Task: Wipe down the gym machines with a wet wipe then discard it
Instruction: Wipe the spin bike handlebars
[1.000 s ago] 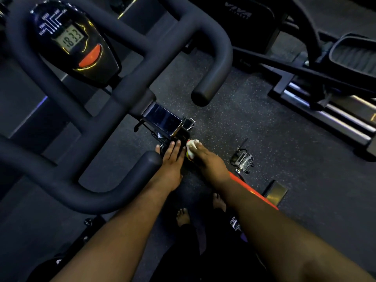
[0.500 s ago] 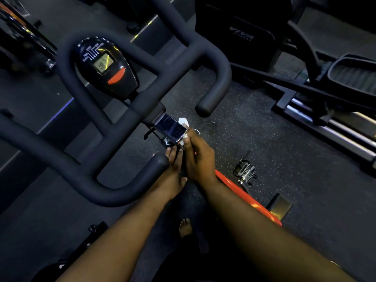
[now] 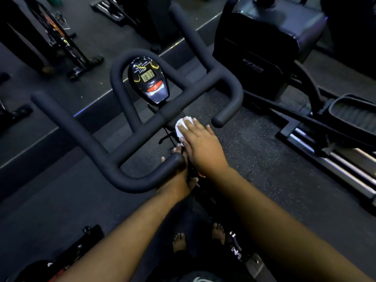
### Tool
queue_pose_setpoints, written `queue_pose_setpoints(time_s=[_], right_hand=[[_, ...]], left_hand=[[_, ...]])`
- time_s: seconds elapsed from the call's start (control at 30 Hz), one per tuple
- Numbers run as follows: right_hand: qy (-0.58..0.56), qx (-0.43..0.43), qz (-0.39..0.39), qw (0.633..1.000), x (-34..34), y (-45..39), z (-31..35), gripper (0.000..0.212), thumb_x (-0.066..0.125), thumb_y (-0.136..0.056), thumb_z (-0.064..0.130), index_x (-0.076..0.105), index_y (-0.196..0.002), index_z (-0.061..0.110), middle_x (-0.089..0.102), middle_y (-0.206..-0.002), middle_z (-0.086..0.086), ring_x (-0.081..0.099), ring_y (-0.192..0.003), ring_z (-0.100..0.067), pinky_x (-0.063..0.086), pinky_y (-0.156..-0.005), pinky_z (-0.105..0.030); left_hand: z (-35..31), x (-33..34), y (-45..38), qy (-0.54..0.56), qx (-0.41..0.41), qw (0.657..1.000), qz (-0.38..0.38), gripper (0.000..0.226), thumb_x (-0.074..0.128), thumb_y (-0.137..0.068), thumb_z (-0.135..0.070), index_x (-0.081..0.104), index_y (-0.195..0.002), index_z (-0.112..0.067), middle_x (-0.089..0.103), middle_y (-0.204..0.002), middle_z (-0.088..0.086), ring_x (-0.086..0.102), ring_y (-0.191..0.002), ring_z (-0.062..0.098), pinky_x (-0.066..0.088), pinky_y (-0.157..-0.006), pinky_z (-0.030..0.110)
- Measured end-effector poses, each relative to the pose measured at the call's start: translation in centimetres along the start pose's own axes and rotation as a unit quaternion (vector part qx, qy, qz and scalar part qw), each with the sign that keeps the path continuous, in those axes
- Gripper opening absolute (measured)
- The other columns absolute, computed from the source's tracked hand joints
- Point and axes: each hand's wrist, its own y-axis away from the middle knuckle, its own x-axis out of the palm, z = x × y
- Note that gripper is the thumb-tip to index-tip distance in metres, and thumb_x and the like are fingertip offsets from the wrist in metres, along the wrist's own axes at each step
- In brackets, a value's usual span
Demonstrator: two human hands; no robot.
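I am seeing right hand (image 3: 200, 147) pressing white wet wipe (image 3: 181, 127) flat, fingers straight, onto bike post just below handlebar (image 3: 142, 137) centre. Left hand (image 3: 179, 176) is reaching under handlebar end, half hidden; cannot tell its grip. Console (image 3: 149, 79) is showing 18:33.

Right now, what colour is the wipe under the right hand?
White, seen in the head view: the wipe shows beneath the right hand.
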Motion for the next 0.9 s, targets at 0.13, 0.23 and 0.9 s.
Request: queue_pose_setpoints(time_s=[0.13, 0.23, 0.9], right_hand=[[-0.077, 0.003, -0.003, 0.997, -0.4, 1.7, -1.0, 0.046, 0.051, -0.103, 0.023, 0.051, -0.148, 0.015, 0.042, -0.158, -0.006, 0.037, -0.147, -0.022, 0.031, -0.12, -0.038], [-0.153, 0.057, -0.083, 0.983, -0.9, 4.0, -1.6, 0.036, 0.06, -0.1, 0.014, 0.064, -0.136, 0.011, 0.058, -0.144, -0.007, 0.052, -0.136, -0.015, 0.041, -0.113, -0.031], [-0.151, -0.062, 0.043, 0.986, -0.6, 2.9, -2.9, 0.055, 0.047, -0.097, 0.005, 0.047, -0.15, 0.017, 0.034, -0.163, -0.006, 0.018, -0.155, -0.03, 0.025, -0.122, -0.051]], left_hand=[[-1.3, -0.7, 0.2, -0.049, 0.003, 0.998, -0.042, 0.12, 0.066, -0.09, -0.049, -0.033, -0.153, -0.022, -0.024, -0.167, 0.003, -0.018, -0.155, 0.02, 0.005, -0.128, 0.044], [-1.6, -0.8, 0.9, 0.021, 0.005, 0.999, -0.043, 0.121, 0.07, -0.091, -0.043, -0.036, -0.149, -0.029, -0.035, -0.16, -0.007, -0.025, -0.152, 0.013, 0.004, -0.128, 0.039], [-4.6, -1.9, 1.8, 0.06, -0.041, 0.997, -0.03, 0.116, 0.069, -0.095, -0.036, -0.029, -0.155, -0.018, 0.012, -0.17, 0.008, 0.035, -0.149, 0.027, 0.039, -0.113, 0.036]])
